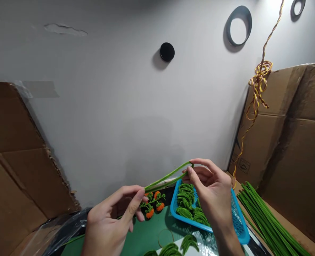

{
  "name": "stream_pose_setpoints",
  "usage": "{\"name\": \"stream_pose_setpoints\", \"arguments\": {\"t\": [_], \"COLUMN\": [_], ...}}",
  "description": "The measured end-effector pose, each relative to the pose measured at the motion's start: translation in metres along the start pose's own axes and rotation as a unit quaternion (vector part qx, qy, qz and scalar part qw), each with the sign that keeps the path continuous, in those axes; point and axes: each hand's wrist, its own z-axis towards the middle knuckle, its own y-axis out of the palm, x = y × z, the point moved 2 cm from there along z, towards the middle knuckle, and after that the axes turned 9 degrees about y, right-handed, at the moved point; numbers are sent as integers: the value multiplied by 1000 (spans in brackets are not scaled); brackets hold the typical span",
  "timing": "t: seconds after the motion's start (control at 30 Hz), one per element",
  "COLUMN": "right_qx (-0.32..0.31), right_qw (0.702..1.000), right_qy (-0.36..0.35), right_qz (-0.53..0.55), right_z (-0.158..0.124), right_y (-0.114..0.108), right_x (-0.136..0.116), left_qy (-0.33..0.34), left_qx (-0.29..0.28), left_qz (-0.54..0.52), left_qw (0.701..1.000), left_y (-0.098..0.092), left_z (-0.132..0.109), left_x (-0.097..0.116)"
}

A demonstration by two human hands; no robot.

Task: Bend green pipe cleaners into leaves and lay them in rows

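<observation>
Green fuzzy stem [168, 176], doubled, spans above and left of the blue basket [191, 222] | left fingers [134, 205] pinched on both strands; right fingers [196, 180] lightly closed at the bend | advice: even, gentle tension should avoid kinks

A green surface [146, 233] bears a blue basket [191, 222]; orange pumpkin sprigs [150, 213]; a thin ring [158, 239].
</observation>
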Motion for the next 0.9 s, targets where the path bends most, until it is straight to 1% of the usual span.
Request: {"name": "stream_pose_setpoints", "arguments": {"t": [0.17,0.33,0.47,0.7,0.9], "right_qx": [7,25,14,4,-7], "right_qw": [1000,999,1000,1000,1000], "right_qy": [-7,-26,-22,2,15], "right_qz": [-14,-12,-6,8,14], "right_z": [1,1,2,3,6], "right_y": [-5,-7,-8,-4,-3], "right_x": [2,0,0,7,12], "left_qy": [-14,-62,-93,-89,-62], "left_qx": [15,17,57,126,137], "left_qz": [-34,-97,-151,-218,-200], "left_qw": [999,993,982,964,968], "left_y": [2,10,18,28,33], "left_z": [1,1,-2,-4,-5], "left_x": [3,6,4,-5,-10]}}
